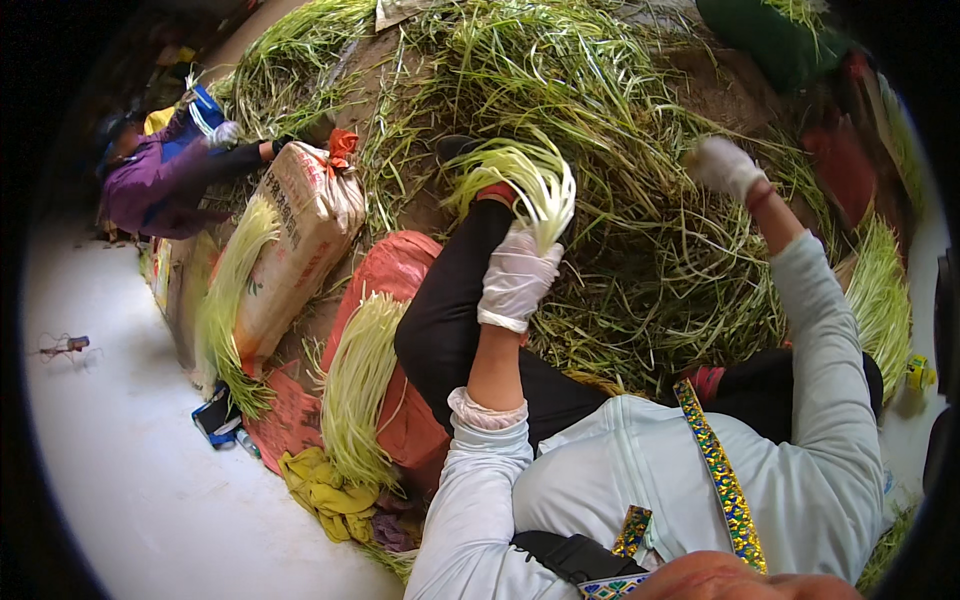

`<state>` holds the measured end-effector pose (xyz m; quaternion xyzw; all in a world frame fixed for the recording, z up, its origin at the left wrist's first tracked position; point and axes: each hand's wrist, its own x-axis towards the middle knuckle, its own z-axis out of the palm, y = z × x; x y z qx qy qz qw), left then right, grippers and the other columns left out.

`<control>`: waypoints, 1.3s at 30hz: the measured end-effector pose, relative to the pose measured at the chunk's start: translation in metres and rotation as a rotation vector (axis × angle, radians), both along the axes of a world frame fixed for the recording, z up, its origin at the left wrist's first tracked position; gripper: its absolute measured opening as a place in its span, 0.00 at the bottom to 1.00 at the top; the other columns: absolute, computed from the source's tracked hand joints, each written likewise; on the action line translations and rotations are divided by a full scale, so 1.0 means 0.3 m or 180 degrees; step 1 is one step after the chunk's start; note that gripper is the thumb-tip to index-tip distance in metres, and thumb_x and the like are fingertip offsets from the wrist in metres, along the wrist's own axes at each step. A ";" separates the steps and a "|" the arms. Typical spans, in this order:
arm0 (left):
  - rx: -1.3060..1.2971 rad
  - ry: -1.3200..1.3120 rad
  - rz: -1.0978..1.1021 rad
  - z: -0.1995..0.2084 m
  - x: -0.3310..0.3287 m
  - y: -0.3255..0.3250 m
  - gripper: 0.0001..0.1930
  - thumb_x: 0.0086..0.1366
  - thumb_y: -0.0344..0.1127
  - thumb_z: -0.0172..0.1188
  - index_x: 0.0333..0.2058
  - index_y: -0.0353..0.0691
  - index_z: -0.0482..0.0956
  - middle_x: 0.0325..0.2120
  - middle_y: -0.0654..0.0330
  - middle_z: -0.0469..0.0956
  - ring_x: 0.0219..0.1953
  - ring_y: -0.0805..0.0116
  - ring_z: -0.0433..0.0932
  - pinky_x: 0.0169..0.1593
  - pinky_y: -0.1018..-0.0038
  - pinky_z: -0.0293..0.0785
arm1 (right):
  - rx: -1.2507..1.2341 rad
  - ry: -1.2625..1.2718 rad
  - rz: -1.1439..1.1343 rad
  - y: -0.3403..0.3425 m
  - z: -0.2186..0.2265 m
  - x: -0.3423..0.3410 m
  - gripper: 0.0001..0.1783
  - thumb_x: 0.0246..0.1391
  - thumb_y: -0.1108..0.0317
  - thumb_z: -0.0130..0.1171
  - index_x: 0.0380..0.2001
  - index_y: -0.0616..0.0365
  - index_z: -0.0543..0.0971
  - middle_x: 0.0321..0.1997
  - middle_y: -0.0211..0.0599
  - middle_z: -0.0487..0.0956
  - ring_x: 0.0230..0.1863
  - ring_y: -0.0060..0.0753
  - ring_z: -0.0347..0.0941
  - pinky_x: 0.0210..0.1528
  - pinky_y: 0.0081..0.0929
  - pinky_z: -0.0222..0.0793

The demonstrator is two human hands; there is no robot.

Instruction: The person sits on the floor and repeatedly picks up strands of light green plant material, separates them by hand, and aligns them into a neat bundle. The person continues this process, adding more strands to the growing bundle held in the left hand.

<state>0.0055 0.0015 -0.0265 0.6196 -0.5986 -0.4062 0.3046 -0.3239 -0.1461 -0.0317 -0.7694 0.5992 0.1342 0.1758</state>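
My left hand (521, 275), in a white glove, is closed round the pale lower part of a bunch of chives (545, 190). The leaves fan out above the fist and droop to the left over my bent knee. My right hand (725, 168), also gloved, is raised apart from the bunch at the right, over a heap of loose green leaves (640, 230). Its fingers are smeared by motion, so their pose and anything small in them stay unclear.
Left of my leg, a laid bunch of pale chives (362, 385) rests on a red sack (392, 275). A stuffed white sack (305, 215) stands beyond it. A co-worker in purple (160, 185) sits at the far left. More chives (880, 295) lie at the right.
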 end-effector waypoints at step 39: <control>0.0211 0.3165 0.1179 0.038 -0.122 -0.047 0.16 0.52 0.20 0.60 0.40 0.42 0.73 0.29 0.66 0.75 0.24 0.78 0.72 0.21 0.81 0.69 | -0.0289 -0.3359 0.0592 0.316 0.077 0.403 0.10 0.45 0.70 0.62 0.33 0.60 0.79 0.27 0.43 0.78 0.27 0.36 0.75 0.32 0.28 0.69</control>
